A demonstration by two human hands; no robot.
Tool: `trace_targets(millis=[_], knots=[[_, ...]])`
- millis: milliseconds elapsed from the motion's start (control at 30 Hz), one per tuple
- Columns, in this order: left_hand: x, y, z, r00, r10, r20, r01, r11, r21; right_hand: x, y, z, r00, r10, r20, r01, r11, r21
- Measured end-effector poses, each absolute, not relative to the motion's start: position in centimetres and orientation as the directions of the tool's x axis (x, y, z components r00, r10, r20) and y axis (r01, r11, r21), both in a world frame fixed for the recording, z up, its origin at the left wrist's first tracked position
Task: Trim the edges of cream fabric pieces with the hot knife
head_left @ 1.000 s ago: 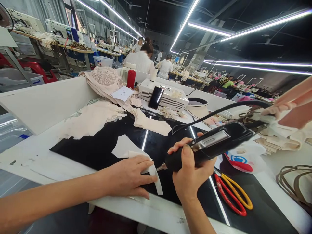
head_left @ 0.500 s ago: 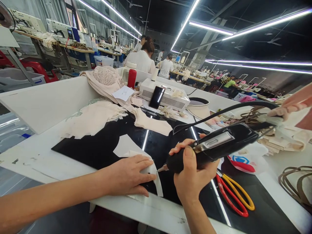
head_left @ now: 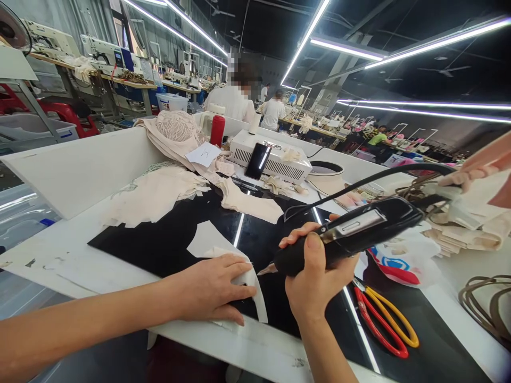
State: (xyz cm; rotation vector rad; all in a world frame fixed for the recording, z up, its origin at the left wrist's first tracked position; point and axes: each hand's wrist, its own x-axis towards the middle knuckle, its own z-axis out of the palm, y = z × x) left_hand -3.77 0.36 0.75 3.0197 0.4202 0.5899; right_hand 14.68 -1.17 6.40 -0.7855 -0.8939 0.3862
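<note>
My left hand (head_left: 217, 287) lies spread and flat, pressing a curved white pattern piece (head_left: 205, 238) and a thin layer of pale fabric onto a glossy black board (head_left: 151, 247). My right hand (head_left: 315, 271) wraps round a black corded hand tool (head_left: 359, 226) with a silver panel on its side. Its narrow pointed tip (head_left: 268, 269) points left, close to the curved edge of the white piece. Whether tip and edge touch, I cannot tell. Scissors with one red and one yellow handle (head_left: 385, 319) lie on the board, right of my right hand.
Cream fabric pieces (head_left: 155, 197) and a beige strip (head_left: 249, 201) lie beyond my left hand. Behind them a phone (head_left: 258, 161) leans on a white vented box (head_left: 287, 165). The tool's black cable (head_left: 359, 183) arches rightward near another hand (head_left: 475, 173). Co-workers in white shirts (head_left: 229, 103) are further back.
The tool and its tip have lifted very slightly, and the view has shifted a little. My left hand stays on the white piece.
</note>
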Motion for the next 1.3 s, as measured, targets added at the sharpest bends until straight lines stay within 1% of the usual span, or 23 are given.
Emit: trace_targets(millis=[300, 533, 700, 900, 1100, 1300], knots=[[-3.7, 0.4, 0.6, 0.886, 0.266, 0.379, 0.246, -0.964, 0.101, 14.6, -0.6, 5.7, 0.561, 0.64, 0.524, 0.012, 0.627, -0.779], [-3.8, 0.3, 0.3, 0.872, 0.31, 0.379, 0.274, -0.95, 0.148, 14.7, 0.3, 6.3, 0.569, 0.611, 0.55, -0.042, 0.69, -0.722], [-3.8, 0.3, 0.2, 0.863, 0.329, 0.383, 0.275, -0.943, 0.189, 14.5, 0.6, 6.1, 0.548, 0.629, 0.552, -0.036, 0.677, -0.735], [-3.8, 0.3, 0.2, 0.861, 0.337, 0.38, 0.284, -0.94, 0.19, 14.4, 0.7, 5.7, 0.541, 0.641, 0.544, -0.035, 0.663, -0.747], [-3.7, 0.3, 0.4, 0.878, 0.344, 0.334, 0.299, -0.937, 0.178, 14.4, 0.8, 5.5, 0.529, 0.647, 0.55, -0.047, 0.669, -0.742], [-3.7, 0.2, 0.7, 0.878, 0.339, 0.337, 0.284, -0.938, 0.2, 14.3, 0.9, 5.5, 0.535, 0.645, 0.546, -0.038, 0.663, -0.748]])
